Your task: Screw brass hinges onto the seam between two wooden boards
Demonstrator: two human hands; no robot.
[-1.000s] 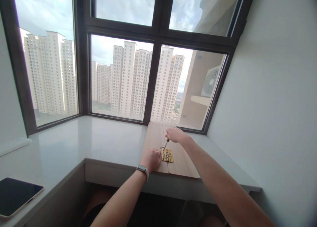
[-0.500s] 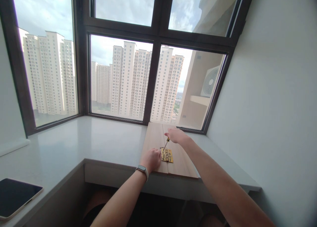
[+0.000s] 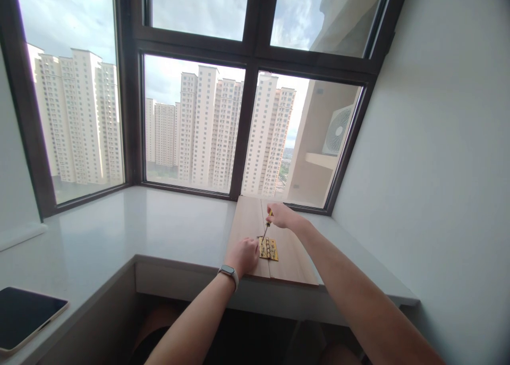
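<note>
1. R hand (image 3: 279, 216) is clamped on the screwdriver (image 3: 268, 223), fingers curled round its yellow hdl; shaft slants down twd the L hand, tip at the hinge's L leaf. Can't tell if the tip sits in a screw; too small.
2. L hand (image 3: 244, 254) rests low on the boards, fingers bent & tog., at the L edge of the hinge. Can't tell whether they pinch anything.
3. Hinge (image 3: 269, 249), yellow metal w/ dark marks, lies flat across the seam btwn the two boards, near their front end; knuckles run along the seam. Small dark bit just beside its far L corner, too small to ID.
4. Wooden boards (image 3: 292, 256) lie side by side on the white sill (image 3: 179, 221), far end by the window frame (image 3: 243, 136).
5. Smartwatch (image 3: 228, 270), light strap, on L wrist.
6. Tablet (image 3: 30, 314), dark screen up, well apart at far L on the sill.
7. Outside: high-rise bldgs (image 3: 207, 126), plus AC unit (image 3: 338, 131) on a ledge at R.
</note>
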